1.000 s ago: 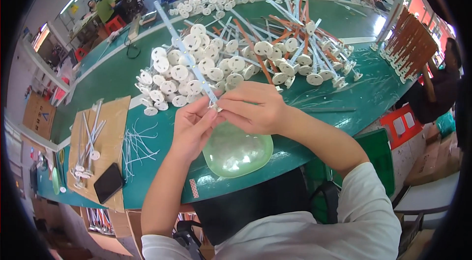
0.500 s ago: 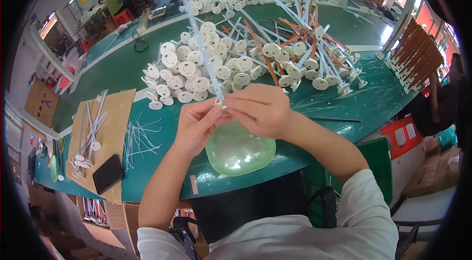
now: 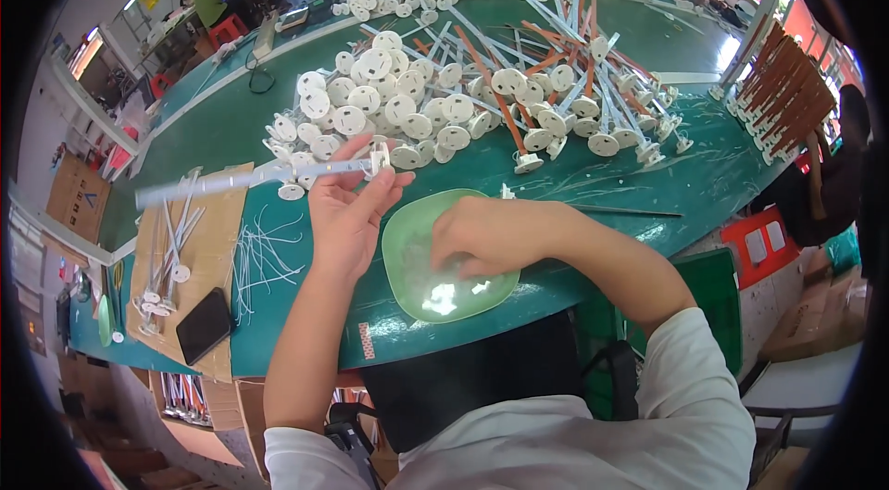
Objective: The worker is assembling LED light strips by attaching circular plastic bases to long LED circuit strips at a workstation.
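Note:
My left hand (image 3: 344,212) is closed on a pale, flat LED strip with a white round disc (image 3: 380,159) at its end. The strip (image 3: 218,182) lies nearly level and reaches left over the cardboard, its far end blurred. My right hand (image 3: 491,235) dips into a shallow green bowl (image 3: 394,272), fingers curled down near the bottom; anything between the fingertips is hidden or too small to make out. Beyond both hands lies a heap of white discs (image 3: 350,119) on pale and orange strips.
On a cardboard sheet (image 3: 227,189) at left lie a black phone (image 3: 204,326) and several strips. Thin white wires (image 3: 262,258) lie beside it. A thin rod (image 3: 630,211) rests at right, near upright brown strips (image 3: 787,92). Co-workers sit beyond the green table (image 3: 648,221).
My hands have parted. The left one tilted the strip from upright to nearly level, pointing left. The right one let go of the strip's end and moved down into the green bowl.

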Demonstrator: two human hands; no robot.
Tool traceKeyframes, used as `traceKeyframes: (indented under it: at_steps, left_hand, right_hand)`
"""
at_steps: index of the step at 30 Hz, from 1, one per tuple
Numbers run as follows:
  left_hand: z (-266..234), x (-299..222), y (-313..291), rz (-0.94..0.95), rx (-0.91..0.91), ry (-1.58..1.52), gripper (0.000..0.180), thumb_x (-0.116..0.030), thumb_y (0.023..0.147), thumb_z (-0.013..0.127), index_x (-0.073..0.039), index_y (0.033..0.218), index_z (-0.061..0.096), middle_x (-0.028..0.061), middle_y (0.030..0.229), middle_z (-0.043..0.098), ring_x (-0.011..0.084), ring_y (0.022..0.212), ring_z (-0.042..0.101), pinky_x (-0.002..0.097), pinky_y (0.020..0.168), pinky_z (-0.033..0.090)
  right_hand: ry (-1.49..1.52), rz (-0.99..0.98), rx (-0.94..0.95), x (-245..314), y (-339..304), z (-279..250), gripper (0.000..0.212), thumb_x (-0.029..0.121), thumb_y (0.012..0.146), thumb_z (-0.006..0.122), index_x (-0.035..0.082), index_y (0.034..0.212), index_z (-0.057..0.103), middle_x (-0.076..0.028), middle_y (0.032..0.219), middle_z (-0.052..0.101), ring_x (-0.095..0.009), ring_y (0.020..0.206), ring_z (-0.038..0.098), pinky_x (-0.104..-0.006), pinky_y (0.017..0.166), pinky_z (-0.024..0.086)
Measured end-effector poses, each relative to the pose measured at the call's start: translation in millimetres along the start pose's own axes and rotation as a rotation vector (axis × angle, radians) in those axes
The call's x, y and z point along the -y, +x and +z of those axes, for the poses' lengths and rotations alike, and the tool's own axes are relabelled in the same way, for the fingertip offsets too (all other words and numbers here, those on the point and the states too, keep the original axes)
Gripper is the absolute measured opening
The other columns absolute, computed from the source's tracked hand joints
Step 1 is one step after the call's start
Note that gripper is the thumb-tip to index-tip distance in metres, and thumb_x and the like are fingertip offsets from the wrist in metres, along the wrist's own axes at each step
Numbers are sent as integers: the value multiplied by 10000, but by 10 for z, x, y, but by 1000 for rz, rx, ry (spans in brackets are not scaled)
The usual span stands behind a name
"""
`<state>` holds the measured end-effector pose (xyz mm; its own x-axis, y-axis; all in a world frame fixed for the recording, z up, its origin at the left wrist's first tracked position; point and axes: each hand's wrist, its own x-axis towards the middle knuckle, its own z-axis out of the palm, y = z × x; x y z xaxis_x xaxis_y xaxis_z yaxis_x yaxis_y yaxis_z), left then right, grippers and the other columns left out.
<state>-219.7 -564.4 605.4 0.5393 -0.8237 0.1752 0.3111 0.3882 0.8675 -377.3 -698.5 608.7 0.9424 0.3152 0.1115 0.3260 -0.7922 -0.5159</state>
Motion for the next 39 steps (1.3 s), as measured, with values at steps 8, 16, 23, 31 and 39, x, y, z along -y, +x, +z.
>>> traceKeyframes:
  at_steps: [8, 16, 23, 31, 39]
  left_hand:
    - [42, 38, -41, -47, 64, 146, 461, 104, 849, 604, 23, 1289, 492, 190, 1290, 550, 277, 998, 667, 272, 813, 581]
    - [65, 17, -51, -86, 62, 167, 437, 105, 818, 652, 39, 1234, 538, 149, 1202, 603, 256, 961, 673, 340, 863, 556]
    - [61, 23, -32, -89, 75, 183, 429, 99, 822, 651, 42, 1232, 539, 147, 1183, 611, 247, 952, 673, 337, 864, 555]
    - [79, 7, -44, -100, 77, 201, 430, 89, 811, 666, 38, 1222, 548, 140, 1158, 620, 241, 946, 673, 331, 843, 559]
    - [19, 45, -29, -112, 96, 180, 416, 73, 824, 656, 34, 1222, 541, 143, 1178, 608, 258, 962, 671, 337, 847, 557]
  right_hand:
    - [157, 117, -91, 29, 24, -89, 183, 97, 649, 745, 3, 797, 692, -126, 761, 650, -279, 732, 643, -366, 666, 509]
    - [143, 33, -180, -98, 85, 67, 164, 60, 642, 730, -9, 786, 691, -117, 732, 663, -270, 708, 653, -352, 674, 525]
    - [188, 84, -80, -54, 77, 17, 104, 36, 641, 679, -1, 737, 666, -100, 754, 658, -270, 718, 636, -358, 678, 508]
    - [155, 141, -225, 76, 65, -2, 162, 161, 720, 770, 40, 737, 663, -84, 679, 661, -246, 634, 652, -328, 615, 512]
    - [214, 257, -253, 21, 104, 12, 170, 157, 700, 785, 44, 755, 671, -85, 690, 670, -197, 617, 659, -296, 608, 512]
